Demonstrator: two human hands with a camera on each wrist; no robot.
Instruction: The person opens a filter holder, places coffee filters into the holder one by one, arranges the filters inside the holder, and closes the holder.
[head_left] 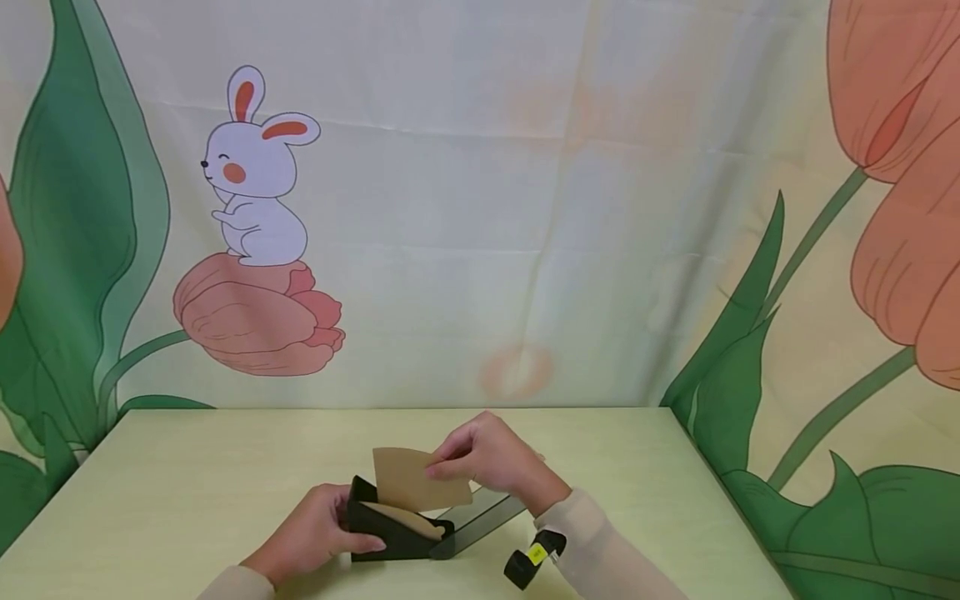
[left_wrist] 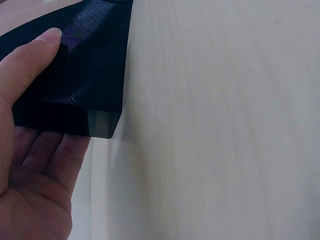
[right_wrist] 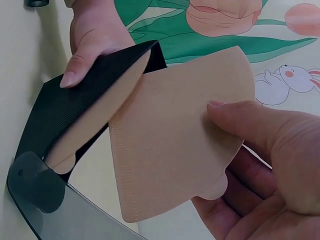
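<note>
A black ribbed holder (head_left: 390, 540) sits on the table with its clear hinged lid (head_left: 487, 521) swung out to the right. My left hand (head_left: 318, 529) grips its left end, thumb on the near wall and fingers behind. Brown paper coffee filters (right_wrist: 100, 122) stand inside the holder. Between thumb and fingers, my right hand (head_left: 487, 458) pinches one brown coffee filter (right_wrist: 175, 135) just above the holder. Its crimped seam and rounded tab show in the right wrist view. In the left wrist view the holder (left_wrist: 75, 70) lies under the left thumb.
The pale wooden table (head_left: 187, 467) spreads around the holder. Behind it hangs a printed cloth (head_left: 450, 208) with a rabbit and tulips. A black strap device with a yellow label (head_left: 536, 554) is on the right wrist.
</note>
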